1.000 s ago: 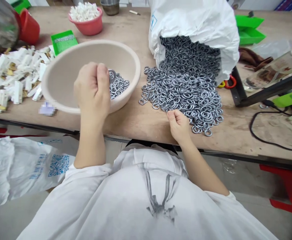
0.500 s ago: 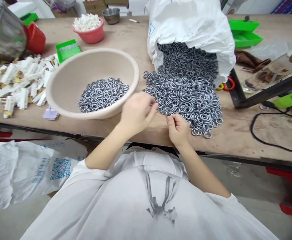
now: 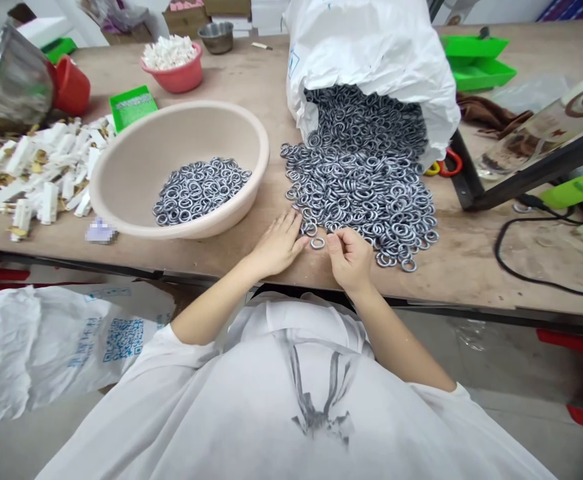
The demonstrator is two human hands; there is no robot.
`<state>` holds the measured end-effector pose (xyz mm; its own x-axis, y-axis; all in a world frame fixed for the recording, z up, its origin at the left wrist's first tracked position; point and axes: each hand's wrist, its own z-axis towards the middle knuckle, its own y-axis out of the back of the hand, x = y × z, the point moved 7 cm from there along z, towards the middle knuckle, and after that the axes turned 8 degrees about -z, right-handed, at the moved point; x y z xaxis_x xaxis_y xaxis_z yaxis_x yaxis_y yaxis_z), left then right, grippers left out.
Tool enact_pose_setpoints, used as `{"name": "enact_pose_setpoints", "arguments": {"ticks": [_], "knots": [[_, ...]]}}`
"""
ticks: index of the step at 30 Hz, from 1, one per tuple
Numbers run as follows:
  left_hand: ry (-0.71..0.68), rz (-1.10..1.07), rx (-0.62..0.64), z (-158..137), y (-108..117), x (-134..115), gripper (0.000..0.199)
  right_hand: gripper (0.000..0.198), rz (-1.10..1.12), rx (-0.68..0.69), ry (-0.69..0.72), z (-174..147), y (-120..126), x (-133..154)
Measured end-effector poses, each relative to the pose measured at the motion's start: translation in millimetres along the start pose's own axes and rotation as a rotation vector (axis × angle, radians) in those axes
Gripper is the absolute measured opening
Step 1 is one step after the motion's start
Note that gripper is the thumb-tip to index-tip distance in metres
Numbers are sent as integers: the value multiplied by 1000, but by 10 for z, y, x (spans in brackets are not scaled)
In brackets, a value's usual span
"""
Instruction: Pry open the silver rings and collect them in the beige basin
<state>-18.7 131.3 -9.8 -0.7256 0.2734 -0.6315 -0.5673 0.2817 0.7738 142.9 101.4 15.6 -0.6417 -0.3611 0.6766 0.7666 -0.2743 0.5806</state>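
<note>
A heap of dark silver metal rings spills across the table from a white woven sack. My left hand lies flat on the tabletop, its fingers stretched out against the left edge of the heap. My right hand is closed at the heap's front edge, its fingers curled under; whatever it holds, if anything, is hidden. Between the two hands a single ring lies on the wood. To the left, a large beige basin contains many rings of the same kind.
White plastic pieces are piled left of the basin, behind which sits a green tray. A red bowl of white bits stands farther back. On the right are a black metal bracket, a black cable and red-handled scissors.
My left hand has come down from beside the basin's rim onto the table, its fingers now flat. The loose ring between the hands is now visible. My right hand has stayed closed in nearly the same place.
</note>
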Motion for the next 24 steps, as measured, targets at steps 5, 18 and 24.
{"name": "enact_pose_setpoints", "arguments": {"ticks": [5,18,24], "knots": [[-47,-37,-161,-88,61,-18,46,32,16,-9,10,-6,3,1],[24,-1040,-263,-191,160,-88,26,31,193,73,2,105,-65,70],[178,-1494,-40,-367,-66,-312,48,32,681,203,-204,56,-181,151]]}}
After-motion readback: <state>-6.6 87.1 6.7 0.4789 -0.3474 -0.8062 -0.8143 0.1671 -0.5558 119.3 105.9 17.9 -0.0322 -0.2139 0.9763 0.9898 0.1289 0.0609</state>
